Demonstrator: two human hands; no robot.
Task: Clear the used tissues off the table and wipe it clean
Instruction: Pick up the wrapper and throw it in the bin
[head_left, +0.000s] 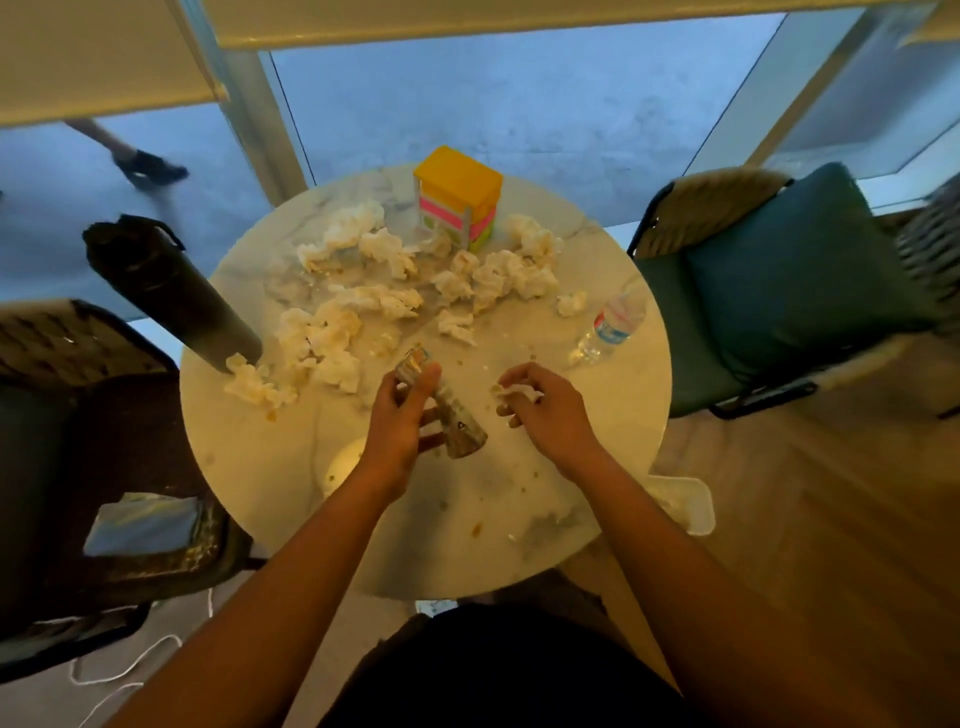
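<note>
At the left edge of the round marble surface (249, 467) stands a tall dark insulated bottle (171, 296), its base touching the nearest crumpled tissue. The used tissues (332, 332) lie in stained heaps across the upper half of the surface, from beside that bottle to the stack of bright sticky-note pads (457, 200) at the upper centre and on toward the right.

Just below the heaps, in the middle of the frame, the left hand (402, 431) is curled round a small clear container (447, 410), held tilted above the surface; what it holds is too blurred to tell. To its right the right hand (545, 410) pinches a small tissue scrap (511, 392) between fingertips and thumb. Farther right a clear plastic water bottle (613, 325) lies on its side near the edge.

The clearing step looks barely begun: nearly all the tissues remain, and crumbs and brown smears dot the near half of the surface. The next move probably calls for dropping the scrap somewhere off the surface, freeing the left hand, then gathering the heaps in handfuls before any wiping.

The water bottle's label is blue and red, but no writing anywhere is sharp enough to read.
</note>
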